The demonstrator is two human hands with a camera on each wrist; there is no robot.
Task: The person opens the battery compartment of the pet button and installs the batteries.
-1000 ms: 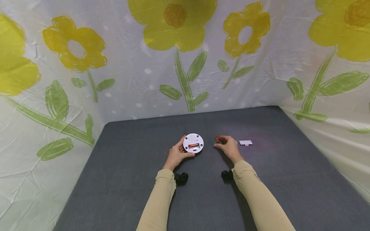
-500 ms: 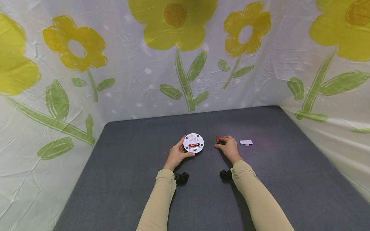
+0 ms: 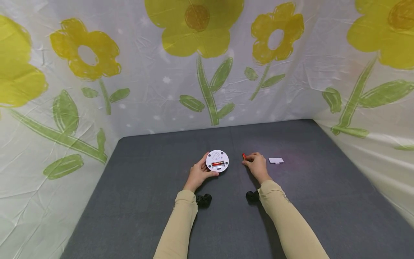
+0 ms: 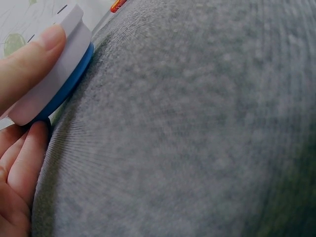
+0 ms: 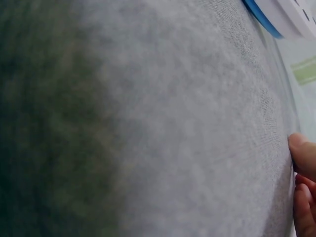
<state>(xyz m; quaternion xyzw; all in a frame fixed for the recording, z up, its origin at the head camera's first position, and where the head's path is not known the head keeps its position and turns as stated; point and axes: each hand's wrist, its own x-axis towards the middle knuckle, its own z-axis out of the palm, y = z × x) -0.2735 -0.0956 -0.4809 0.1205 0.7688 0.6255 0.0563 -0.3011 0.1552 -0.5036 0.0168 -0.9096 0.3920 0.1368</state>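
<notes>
Toward the far edge of the dark surface, the right thumb and fingertips pinch the lower end of a loose battery, which is red and leans a bit; whether it touches the surface is hard to tell. The other fingers of the right hand are bent. Near it, on the side toward the left edge, the left hand holds a round white disc, thumb on top and fingers underneath. The disc's back faces up, and its slot has another battery in it. Past the right hand, toward the right edge, a small white lid lies flat. Flowered cloth hangs behind the far edge.

It looks like the step of handling the second battery, with one in and the lid off. The next move seems to call for a firm pinch, the battery turned the right way round, and a still disc.

Compared with half a second ago, not much is new. The loose battery seems to lean more, and the thumb looks a little closer to it. The disc and lid stay put.
</notes>
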